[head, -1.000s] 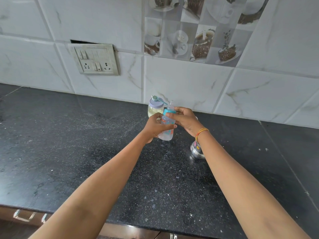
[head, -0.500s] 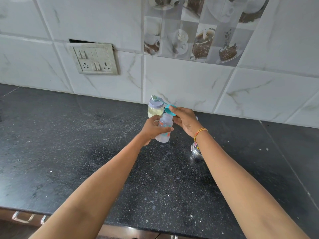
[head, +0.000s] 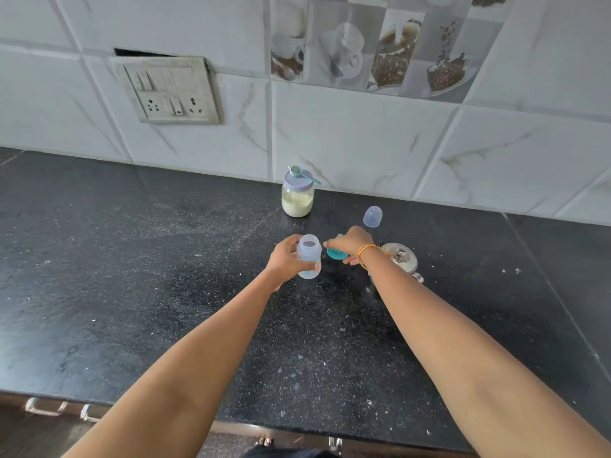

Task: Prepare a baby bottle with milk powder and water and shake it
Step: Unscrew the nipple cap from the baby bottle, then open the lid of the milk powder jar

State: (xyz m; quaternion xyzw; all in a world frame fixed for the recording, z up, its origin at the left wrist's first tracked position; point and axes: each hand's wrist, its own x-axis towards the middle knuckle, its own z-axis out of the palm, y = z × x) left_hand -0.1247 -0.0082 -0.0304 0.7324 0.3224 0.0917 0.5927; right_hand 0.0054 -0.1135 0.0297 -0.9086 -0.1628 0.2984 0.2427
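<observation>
The teal collar (head: 337, 253) is now off: her right hand (head: 351, 243) lowers it tableward while the left hand (head: 288, 260) grips the open bottle (head: 309, 256), ready for powder.

On the counter (head: 132, 276) we held the bottle (head: 309, 256) upright in our left hand (head: 287, 261), with the ring cap (head: 337, 253) in our right hand (head: 350, 243) just at its 3 o'clock. The powder jar (head: 297, 197) stood at 12 o'clock by the wall, a scoop (head: 299, 171) lying on its lid. The dome cover (head: 373, 216) stood at 1 o'clock and the kettle (head: 400, 257) further out at 3 o'clock, beyond our wrist.
</observation>
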